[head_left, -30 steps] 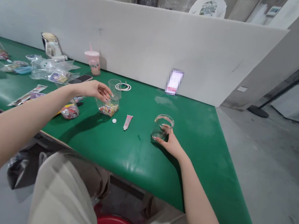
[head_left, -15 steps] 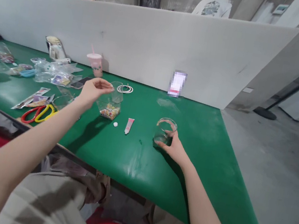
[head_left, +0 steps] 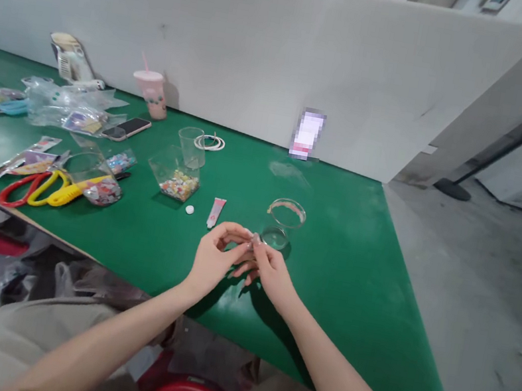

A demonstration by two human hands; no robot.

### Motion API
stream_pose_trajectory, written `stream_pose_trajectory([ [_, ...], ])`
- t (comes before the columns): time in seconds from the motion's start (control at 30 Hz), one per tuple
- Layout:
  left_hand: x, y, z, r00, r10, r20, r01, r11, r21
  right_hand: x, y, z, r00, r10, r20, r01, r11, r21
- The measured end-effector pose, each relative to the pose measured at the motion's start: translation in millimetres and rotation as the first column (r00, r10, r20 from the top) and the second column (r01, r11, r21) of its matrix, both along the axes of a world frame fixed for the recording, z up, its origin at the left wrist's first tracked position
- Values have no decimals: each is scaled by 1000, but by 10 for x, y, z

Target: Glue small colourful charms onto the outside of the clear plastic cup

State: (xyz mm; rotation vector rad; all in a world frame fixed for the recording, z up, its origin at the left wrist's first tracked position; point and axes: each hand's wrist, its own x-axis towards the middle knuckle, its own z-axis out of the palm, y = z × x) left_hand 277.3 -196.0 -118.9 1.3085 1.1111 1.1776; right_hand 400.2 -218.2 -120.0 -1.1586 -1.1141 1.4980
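My left hand (head_left: 218, 259) and my right hand (head_left: 272, 270) meet low over the table, fingertips pinched together. Whatever sits between them is too small to make out. Just behind my right hand stands a clear cup (head_left: 285, 220) with a band of small pinkish pieces along its rim. To the left of my hands lie a small pink-and-white tube (head_left: 216, 212) and a round white cap (head_left: 190, 210). Farther left, a clear square container (head_left: 180, 185) holds many small colourful pieces, with a clear plastic cup (head_left: 192, 148) beside it.
Scissors with red and yellow handles (head_left: 42, 189), a clear bag of reddish pieces (head_left: 104, 191), a dark phone (head_left: 127, 129) and plastic bags (head_left: 69, 106) lie at left. A pink drink cup (head_left: 152, 95) and a lit phone (head_left: 307, 135) stand by the white partition (head_left: 246, 51).
My right hand has let go of the clear cup. My left hand has come right and down from above the square container, and both hands now meet. The view has tilted downward.
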Motion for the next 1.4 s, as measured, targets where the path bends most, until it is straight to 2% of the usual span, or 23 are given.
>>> stream_pose_trajectory([
  [0.23,8,-33,-25,996,-76,-53,82,989,122,125,-4,119,983,94,-155,-126,969,-215],
  [0.37,-17,-19,-69,993,-104,-48,109,986,123,143,-7,104,982,82,-171,-125,958,-257],
  [0.47,-16,-35,-79,981,-94,-171,124,977,172,159,16,80,988,83,-128,-116,953,-279],
  [0.57,-4,-73,-88,935,-75,-346,163,958,234,179,38,55,994,85,-73,-102,958,-270],
  [0.67,-69,-85,-45,867,-127,-482,273,930,246,178,51,27,998,42,-44,-51,968,-248],
  [0.77,-268,-7,111,733,-255,-631,475,855,207,159,54,19,999,19,-47,-30,968,-247],
  [0.8,-349,45,178,679,-274,-681,521,834,184,153,53,22,999,22,-49,-34,967,-251],
  [0.83,-428,108,242,624,-247,-742,524,836,163,147,50,26,998,30,-53,-43,967,-252],
  [0.9,-549,258,339,513,-43,-857,388,903,187,140,42,34,997,48,-63,-62,968,-245],
  [0.97,-596,417,368,306,105,-946,239,953,184,137,33,34,995,72,-69,-86,967,-240],
  [1.03,-563,561,333,128,110,-986,185,974,132,137,27,23,994,87,-68,-101,965,-243],
  [1.07,-524,621,302,70,87,-994,180,979,99,138,26,14,994,91,-65,-104,964,-245],
  [1.17,-367,736,205,-23,21,-1000,171,985,17,144,39,-21,995,84,-61,-96,965,-246],
  [1.23,-278,766,160,-35,6,-999,167,986,0,150,55,-44,996,66,-66,-80,965,-250],
  [1.27,-249,774,144,-10,4,-1000,179,984,2,152,64,-54,996,59,-68,-74,964,-256],
  [1.3,-233,779,130,46,0,-999,199,980,9,154,72,-63,996,55,-69,-71,962,-263],
  [1.33,-229,782,119,136,-13,-991,222,975,18,157,80,-71,996,56,-70,-73,960,-269],
  [1.4,-249,785,101,394,-93,-914,270,963,19,162,91,-85,995,64,-78,-83,957,-278],
])
